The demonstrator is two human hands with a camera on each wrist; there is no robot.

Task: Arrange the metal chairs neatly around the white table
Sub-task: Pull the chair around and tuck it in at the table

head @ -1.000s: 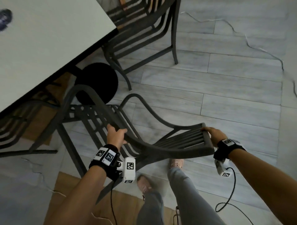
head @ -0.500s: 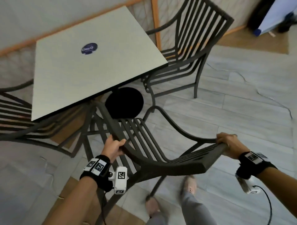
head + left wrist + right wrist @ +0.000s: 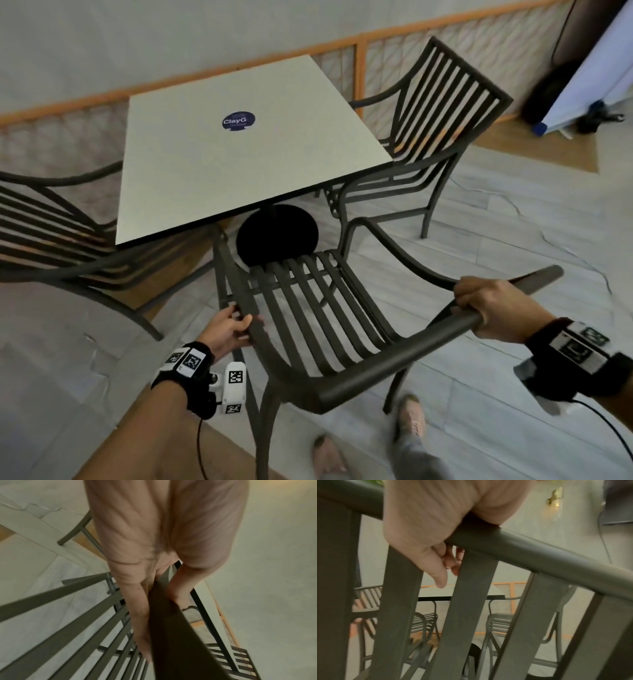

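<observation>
The white square table (image 3: 239, 161) stands on a black round base (image 3: 277, 236). In front of its near edge is a dark metal slatted chair (image 3: 308, 308), seat facing the table. My left hand (image 3: 233, 325) grips the chair's left armrest bar (image 3: 171, 635). My right hand (image 3: 479, 305) curls over the backrest's top rail (image 3: 539, 558), fingers wrapped behind the slats. A second chair (image 3: 445, 120) sits at the table's right side and a third chair (image 3: 41, 222) at its left. I cannot tell whether the held chair's legs touch the floor.
An orange-framed railing (image 3: 359, 68) runs behind the table. Thin cables (image 3: 565, 253) lie on the grey tile floor to the right. A black bag and a white board (image 3: 582, 78) lean at the back right. My feet (image 3: 411, 421) are just behind the chair.
The chair has swung round so its seat faces the table and has come nearer the table's edge. Both hands kept their hold. My view lifted onto the whole table.
</observation>
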